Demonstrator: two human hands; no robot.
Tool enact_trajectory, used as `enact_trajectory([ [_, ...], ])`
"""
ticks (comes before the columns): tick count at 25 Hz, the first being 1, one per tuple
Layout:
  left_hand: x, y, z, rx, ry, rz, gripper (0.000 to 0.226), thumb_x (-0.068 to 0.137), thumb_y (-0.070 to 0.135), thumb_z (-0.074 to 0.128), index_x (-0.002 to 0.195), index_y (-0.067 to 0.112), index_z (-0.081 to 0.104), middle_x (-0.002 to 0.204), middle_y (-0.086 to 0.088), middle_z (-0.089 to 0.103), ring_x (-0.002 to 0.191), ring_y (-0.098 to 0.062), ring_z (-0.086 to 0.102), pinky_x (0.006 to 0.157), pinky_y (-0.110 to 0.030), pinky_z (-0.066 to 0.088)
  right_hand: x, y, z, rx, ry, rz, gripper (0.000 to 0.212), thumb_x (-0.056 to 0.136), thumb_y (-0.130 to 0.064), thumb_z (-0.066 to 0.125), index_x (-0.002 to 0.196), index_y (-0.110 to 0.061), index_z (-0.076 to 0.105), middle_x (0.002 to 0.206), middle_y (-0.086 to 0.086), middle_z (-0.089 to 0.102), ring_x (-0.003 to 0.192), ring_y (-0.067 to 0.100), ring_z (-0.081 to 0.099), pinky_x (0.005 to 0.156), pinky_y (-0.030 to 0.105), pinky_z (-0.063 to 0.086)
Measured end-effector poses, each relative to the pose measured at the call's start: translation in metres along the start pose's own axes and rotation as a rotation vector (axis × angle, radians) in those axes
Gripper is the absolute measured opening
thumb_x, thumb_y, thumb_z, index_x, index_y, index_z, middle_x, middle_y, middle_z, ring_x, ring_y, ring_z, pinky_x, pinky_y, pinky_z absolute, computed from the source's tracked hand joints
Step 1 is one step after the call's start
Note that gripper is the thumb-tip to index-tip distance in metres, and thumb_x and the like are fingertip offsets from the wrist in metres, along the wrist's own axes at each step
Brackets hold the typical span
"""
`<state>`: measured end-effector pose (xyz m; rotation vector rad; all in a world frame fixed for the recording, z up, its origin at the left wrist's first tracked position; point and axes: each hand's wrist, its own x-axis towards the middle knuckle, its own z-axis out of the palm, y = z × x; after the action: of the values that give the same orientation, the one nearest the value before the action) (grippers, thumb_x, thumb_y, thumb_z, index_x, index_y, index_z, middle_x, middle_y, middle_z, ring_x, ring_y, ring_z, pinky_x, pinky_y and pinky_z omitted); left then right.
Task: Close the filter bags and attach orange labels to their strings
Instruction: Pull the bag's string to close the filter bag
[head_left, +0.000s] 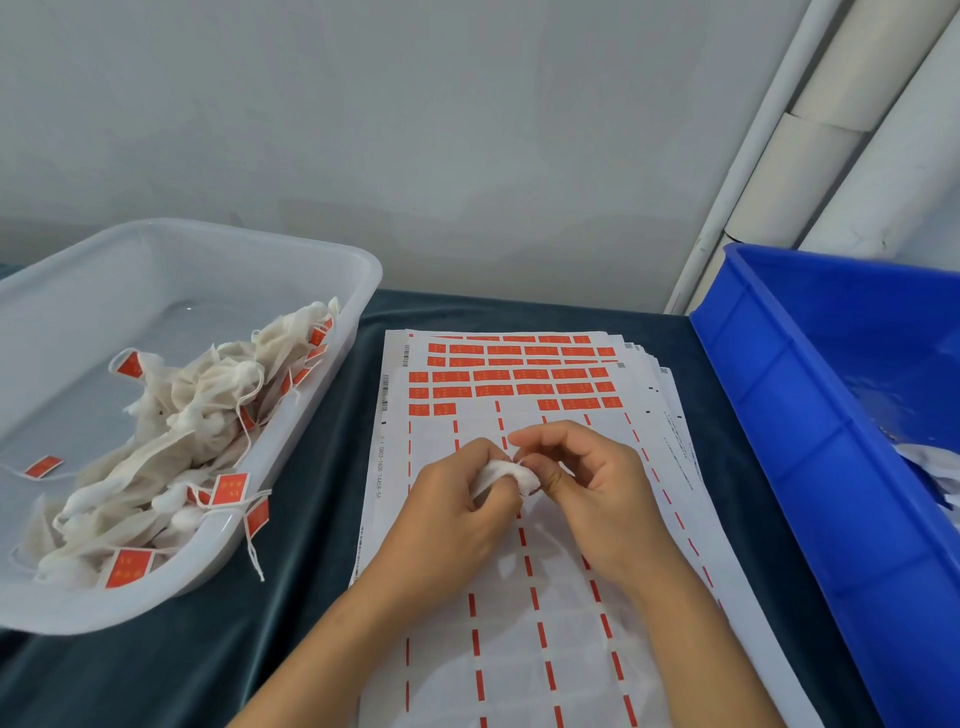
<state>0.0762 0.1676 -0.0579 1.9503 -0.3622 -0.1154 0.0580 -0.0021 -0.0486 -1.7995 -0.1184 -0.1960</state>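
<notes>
Both hands meet over the middle of the table (322, 519), above the label sheets (519, 597). The left hand (447, 519) has its grip curled around a small white filter bag (506, 475), bunched between the two hands. The right hand (597, 483) pinches the bag's right end, thumb and forefinger tight on it, the other fingers loosely arched above. On the far part of the top sheet sit rows of orange labels (514, 387); nearer, only red dashes show. Left, a clear tray (332, 291) holds a heap of finished bags (197, 415) with orange tags on their strings. Right, a blue bin (810, 441) stands beside the sheets, with something white inside at its right edge.
</notes>
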Motion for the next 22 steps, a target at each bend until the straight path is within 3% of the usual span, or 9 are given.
enact_trajectory([
  [5,-0.001,0.001,0.002,0.014,0.017,0.004,0.01,0.102,0.041,0.062,0.092,0.037,0.063,0.087,0.022,0.066,0.082,0.001,0.062,0.063,-0.006,0.047,0.0,0.003,0.003,-0.027,0.033,0.01,0.029,0.096,-0.016,0.072,0.102,-0.044,0.074,0.1,-0.016,0.076,0.101,0.008,0.071,0.084,0.019,0.059],
  [10,-0.002,0.001,0.004,-0.019,0.071,0.03,0.014,0.104,0.033,0.057,0.091,0.036,0.061,0.087,0.014,0.068,0.084,-0.009,0.063,0.069,-0.015,0.052,0.0,0.005,0.007,-0.047,0.043,0.015,0.015,0.097,-0.023,0.072,0.098,-0.037,0.076,0.096,-0.017,0.076,0.094,0.006,0.073,0.078,0.014,0.057],
  [13,-0.001,0.002,0.005,-0.031,0.125,0.024,0.016,0.104,0.029,0.058,0.09,0.035,0.062,0.085,0.013,0.068,0.08,-0.008,0.064,0.067,-0.013,0.052,0.001,0.006,0.01,-0.092,0.043,0.017,0.015,0.098,-0.026,0.07,0.095,-0.04,0.073,0.093,-0.02,0.074,0.094,0.004,0.07,0.076,0.01,0.054],
  [18,0.002,0.001,0.005,-0.165,0.201,-0.009,0.011,0.102,0.026,0.062,0.093,0.03,0.066,0.087,0.013,0.072,0.085,-0.011,0.072,0.072,-0.023,0.061,0.001,0.007,0.011,-0.152,0.045,-0.001,0.006,0.097,-0.032,0.07,0.1,-0.034,0.074,0.092,-0.021,0.073,0.093,0.004,0.069,0.077,0.013,0.055],
  [22,0.005,0.001,0.003,-0.281,0.197,-0.058,0.008,0.101,0.023,0.066,0.094,0.024,0.069,0.089,0.013,0.075,0.087,-0.009,0.075,0.069,-0.017,0.059,0.0,0.008,0.013,-0.211,0.045,-0.02,0.012,0.095,-0.039,0.071,0.106,-0.034,0.075,0.096,-0.023,0.073,0.095,0.002,0.068,0.079,0.013,0.056],
])
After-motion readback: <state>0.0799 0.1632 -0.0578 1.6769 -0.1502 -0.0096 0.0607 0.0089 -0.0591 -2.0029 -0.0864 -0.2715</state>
